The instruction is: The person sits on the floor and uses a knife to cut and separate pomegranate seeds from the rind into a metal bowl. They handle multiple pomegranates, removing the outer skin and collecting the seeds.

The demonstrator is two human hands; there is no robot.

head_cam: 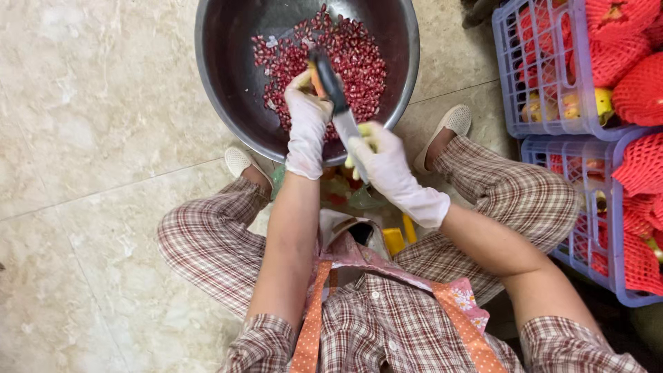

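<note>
We sit low with our knees apart, and a big metal bowl [228, 76] stands on the pale stone floor [90, 138] right in front of us. Inside it lies a heap of small red seeds [345, 55].

Both our hands wear thin white gloves. Our left hand [307, 117] is curled shut around the dark handle of a knife [333, 93]. The handle sticks up past the fingers, out over the red seeds. The shiny blade points down and back toward us, and its tip runs into our right hand [383, 155].

Our right hand is closed around a small yellow piece of fruit [364, 131]. We can only see a bit of the yellow peeking out by the fingers, just beside the blade. The fruit and the blade look like they touch, but the glove hides the exact spot.

Both hands are close together, over the near rim of the bowl.

On our right stand two purple plastic crates [507, 76], one behind the other. They hold round fruits wrapped in red foam nets [639, 90].
</note>
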